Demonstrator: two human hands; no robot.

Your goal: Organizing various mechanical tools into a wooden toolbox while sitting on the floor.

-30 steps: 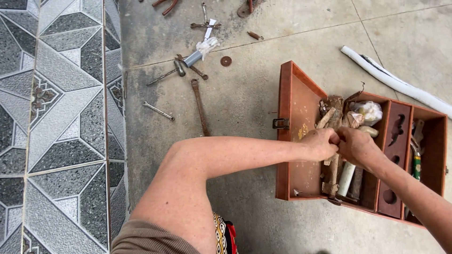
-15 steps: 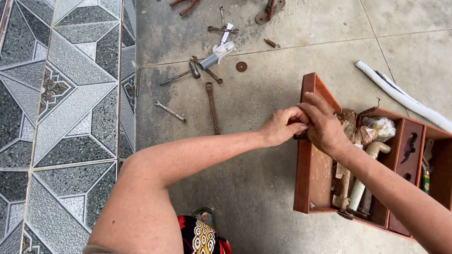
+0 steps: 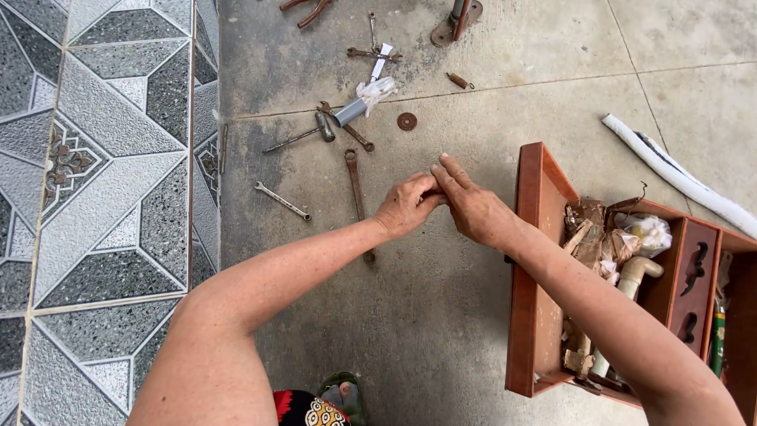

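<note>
Rusty wrench, small spanner, washer, perhaps hammer, white pipe on concrete.

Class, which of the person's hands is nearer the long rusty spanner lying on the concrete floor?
Left. The left hand hovers just right of the long rusty spanner; the right hand is farther right, toward the brown toolbox.

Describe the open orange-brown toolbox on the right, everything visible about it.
The toolbox is an orange-brown case, seemingly plastic or painted metal, lying open on the concrete floor. Upright dividers split it into compartments. The wider one holds rusty scraps, crumpled paper, a plastic bag and a white pipe elbow; a narrower insert has shaped cut-outs; the far compartment holds a green-handled tool. The right forearm crosses above it; contact is unclear.
</note>
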